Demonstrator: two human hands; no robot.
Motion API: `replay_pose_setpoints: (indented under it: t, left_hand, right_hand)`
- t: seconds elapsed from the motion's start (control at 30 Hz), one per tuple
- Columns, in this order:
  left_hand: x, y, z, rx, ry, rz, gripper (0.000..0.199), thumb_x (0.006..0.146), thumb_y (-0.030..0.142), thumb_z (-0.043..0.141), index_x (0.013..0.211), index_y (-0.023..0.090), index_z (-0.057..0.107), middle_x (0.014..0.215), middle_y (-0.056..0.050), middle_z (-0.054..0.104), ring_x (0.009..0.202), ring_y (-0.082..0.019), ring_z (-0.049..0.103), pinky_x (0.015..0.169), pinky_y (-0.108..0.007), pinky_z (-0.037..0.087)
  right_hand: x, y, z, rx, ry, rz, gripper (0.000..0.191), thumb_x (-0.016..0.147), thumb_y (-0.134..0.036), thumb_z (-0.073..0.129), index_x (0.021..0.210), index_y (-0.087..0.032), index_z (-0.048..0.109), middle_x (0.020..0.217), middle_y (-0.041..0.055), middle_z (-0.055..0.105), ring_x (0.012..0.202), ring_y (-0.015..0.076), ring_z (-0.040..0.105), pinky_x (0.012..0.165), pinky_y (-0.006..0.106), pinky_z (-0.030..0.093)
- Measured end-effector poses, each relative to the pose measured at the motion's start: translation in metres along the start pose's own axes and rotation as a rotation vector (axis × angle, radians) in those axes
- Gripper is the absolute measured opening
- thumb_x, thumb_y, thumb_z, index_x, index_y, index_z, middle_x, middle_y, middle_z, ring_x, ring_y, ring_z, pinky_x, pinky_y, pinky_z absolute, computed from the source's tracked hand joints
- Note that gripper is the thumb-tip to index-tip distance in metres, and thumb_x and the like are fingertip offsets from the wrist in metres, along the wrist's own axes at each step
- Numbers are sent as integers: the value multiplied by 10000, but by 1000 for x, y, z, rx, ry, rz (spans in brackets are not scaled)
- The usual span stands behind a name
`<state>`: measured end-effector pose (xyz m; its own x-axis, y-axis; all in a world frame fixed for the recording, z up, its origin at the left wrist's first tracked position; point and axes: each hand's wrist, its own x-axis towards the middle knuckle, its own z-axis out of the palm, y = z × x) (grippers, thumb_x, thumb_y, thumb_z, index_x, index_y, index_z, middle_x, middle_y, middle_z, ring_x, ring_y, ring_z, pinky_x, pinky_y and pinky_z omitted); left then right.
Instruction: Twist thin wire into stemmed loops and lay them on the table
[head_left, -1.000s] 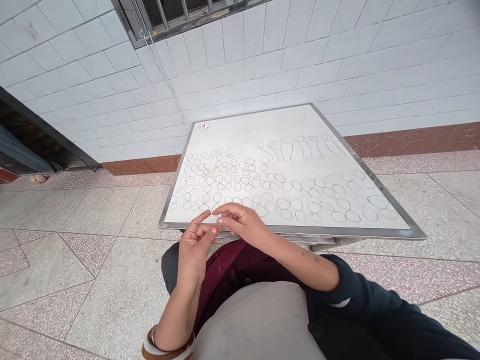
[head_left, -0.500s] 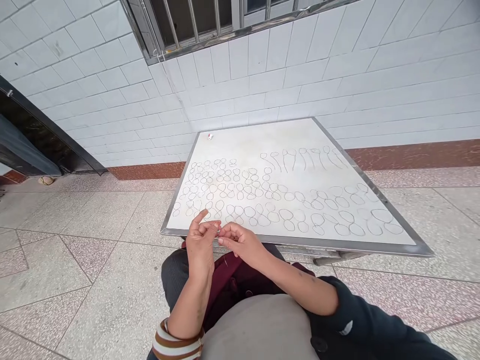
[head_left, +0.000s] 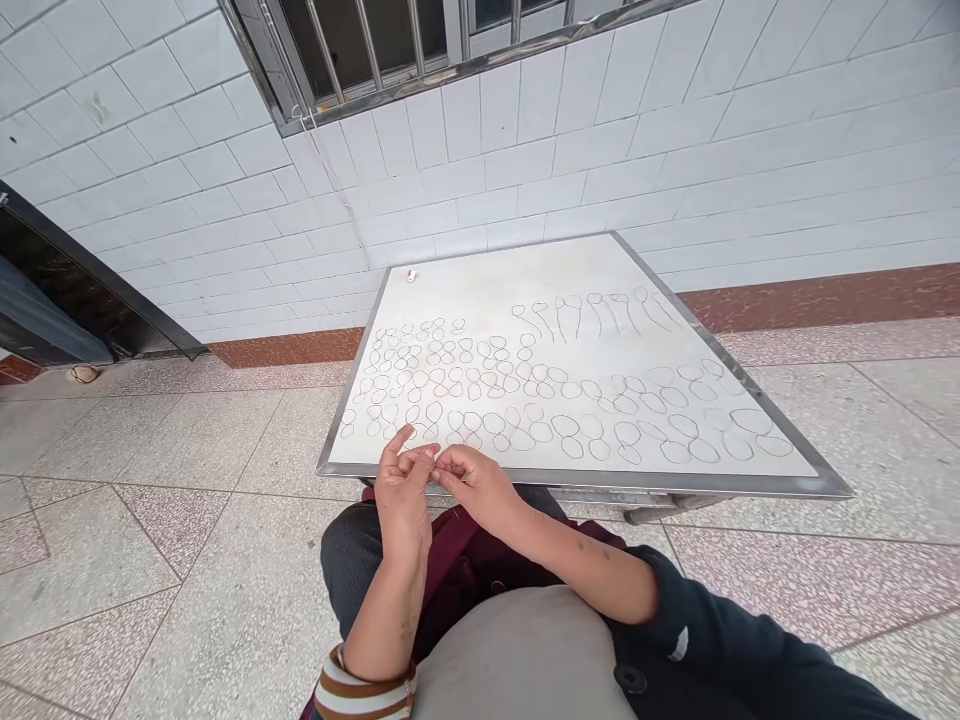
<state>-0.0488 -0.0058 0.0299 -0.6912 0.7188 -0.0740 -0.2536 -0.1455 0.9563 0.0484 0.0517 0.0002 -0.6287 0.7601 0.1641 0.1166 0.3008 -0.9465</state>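
My left hand [head_left: 403,497] and my right hand [head_left: 478,487] meet over my lap, at the near edge of the white board table [head_left: 457,290]. Thumb and forefinger of each hand are pinched together, with the fingertips almost touching. Between them is a thin wire, mostly hidden by the fingers; a faint end hangs below the right hand. The left forefinger or another left finger points upward, away from the pinch. On the board beyond lie rows of thin dark wire loops [head_left: 572,447], many in figure-eight pairs. Farther back are several single loops with long tails [head_left: 595,300].
A small white and red item [head_left: 412,276] sits at the board's far left corner. Behind stands a white tiled wall [head_left: 450,150] with a barred window [head_left: 420,40]. A metal frame [head_left: 585,484] edges the board. Speckled tile floor [head_left: 225,580] surrounds it.
The view has shifted slightly, so the board sits a little farther left. Both hands stay pinched together; the right fingertips have closed in on the left ones, and less of the hanging strand shows.
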Motion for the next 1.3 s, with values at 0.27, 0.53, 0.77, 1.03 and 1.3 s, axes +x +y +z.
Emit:
replay_pose_setpoints:
  t: [0.27,0.53,0.77,1.03,1.3]
  left_hand:
    - [-6,11,-5,80,-129,-16,649,744,228,724,1341,186,475,807,-5,699,865,-162,658,834,-307,467]
    - [3,16,-11,286,-79,13,707,698,347,768,1334,187,505,705,28,665,656,-129,594,679,-245,474]
    - [12,8,-20,293,-85,25,795,632,405,815,1333,183,512,741,-10,685,763,-183,641,678,-271,507]
    - [14,7,-23,231,-33,9,843,587,398,844,1334,181,518,658,27,651,710,-160,637,728,-271,521]
    - [7,11,-22,207,-38,-27,767,603,380,840,1294,213,552,694,42,646,694,-136,619,810,-290,521]
  right_hand:
    - [0,-3,-6,134,-112,71,189,897,-334,508,765,-200,530,709,-47,513,655,117,433,621,235,340]
    - [-1,-2,-3,-58,-135,-49,69,944,-219,476,894,-220,524,780,-39,654,661,112,535,618,225,362]
    - [-1,0,3,-498,-23,-165,95,955,-265,502,955,-209,579,781,9,644,786,171,587,617,245,364]
    - [2,17,12,-673,20,-367,133,966,-267,479,937,-200,590,790,20,694,726,179,547,581,278,362]
    - [0,7,4,-690,-4,-410,154,918,-148,457,901,-184,607,743,26,688,646,166,523,647,274,417]
